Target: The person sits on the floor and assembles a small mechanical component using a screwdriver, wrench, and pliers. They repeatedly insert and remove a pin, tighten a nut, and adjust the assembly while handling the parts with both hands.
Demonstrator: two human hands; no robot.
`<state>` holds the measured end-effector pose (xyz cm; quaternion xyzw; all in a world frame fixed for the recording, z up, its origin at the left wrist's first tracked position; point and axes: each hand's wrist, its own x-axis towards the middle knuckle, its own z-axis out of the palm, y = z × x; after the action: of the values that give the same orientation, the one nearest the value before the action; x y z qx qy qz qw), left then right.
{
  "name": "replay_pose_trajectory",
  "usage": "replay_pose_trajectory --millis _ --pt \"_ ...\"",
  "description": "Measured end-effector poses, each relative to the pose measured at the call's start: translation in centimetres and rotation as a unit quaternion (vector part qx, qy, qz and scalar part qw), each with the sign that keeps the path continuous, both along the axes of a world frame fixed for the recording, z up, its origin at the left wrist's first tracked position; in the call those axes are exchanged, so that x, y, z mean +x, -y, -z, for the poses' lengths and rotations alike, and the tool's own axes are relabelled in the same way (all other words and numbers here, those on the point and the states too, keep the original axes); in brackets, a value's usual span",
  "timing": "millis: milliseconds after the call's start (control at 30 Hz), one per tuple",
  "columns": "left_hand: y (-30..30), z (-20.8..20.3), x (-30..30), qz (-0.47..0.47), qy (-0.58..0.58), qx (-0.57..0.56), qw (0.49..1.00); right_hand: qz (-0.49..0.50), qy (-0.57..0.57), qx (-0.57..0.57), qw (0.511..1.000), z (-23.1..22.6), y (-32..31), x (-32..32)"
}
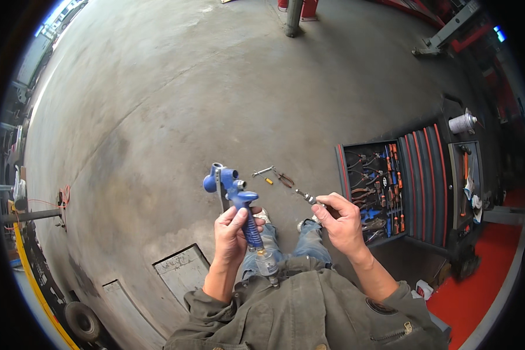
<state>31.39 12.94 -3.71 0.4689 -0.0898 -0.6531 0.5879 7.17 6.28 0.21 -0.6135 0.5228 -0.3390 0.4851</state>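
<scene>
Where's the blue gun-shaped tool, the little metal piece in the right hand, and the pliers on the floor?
Blue gun-shaped tool (pixel 242 200): head view, on its blue body.
Little metal piece (pixel 309 199): head view, on its bare part sticking out.
Pliers (pixel 282 177): head view, near the joint.

Both hands are up in front of the torso, a gap between them! The left hand (pixel 232 232) is in a firm curl, its thumb (pixel 240 218) pointing upward, the left forearm (pixel 220 280) rising steeply beneath it. Over to the right hand (pixel 340 224): a neat pinch, thumb (pixel 324 216) against bent forefinger, knuckles up, the right forearm (pixel 376 274) slanting inward, and fingertips aimed at the left hand's side.
</scene>
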Motion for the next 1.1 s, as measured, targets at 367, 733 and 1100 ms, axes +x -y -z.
replay_pose_trajectory --millis 367,733,1100 --pt "2.0 -3.7 -1.4 0.059 0.227 -0.085 0.968 -0.011 -0.036 -0.093 0.995 -3.4 1.1 1.7" --pt "2.0 -4.4 -1.8 0.177 0.18 -0.095 0.963 -0.011 -0.04 -0.134 0.99 -5.1 1.5 1.1" --pt "1.9 -3.6 -3.3 0.102 0.138 -0.05 0.984 0.001 -0.037 -0.099 0.994 -4.6 0.2 0.9"
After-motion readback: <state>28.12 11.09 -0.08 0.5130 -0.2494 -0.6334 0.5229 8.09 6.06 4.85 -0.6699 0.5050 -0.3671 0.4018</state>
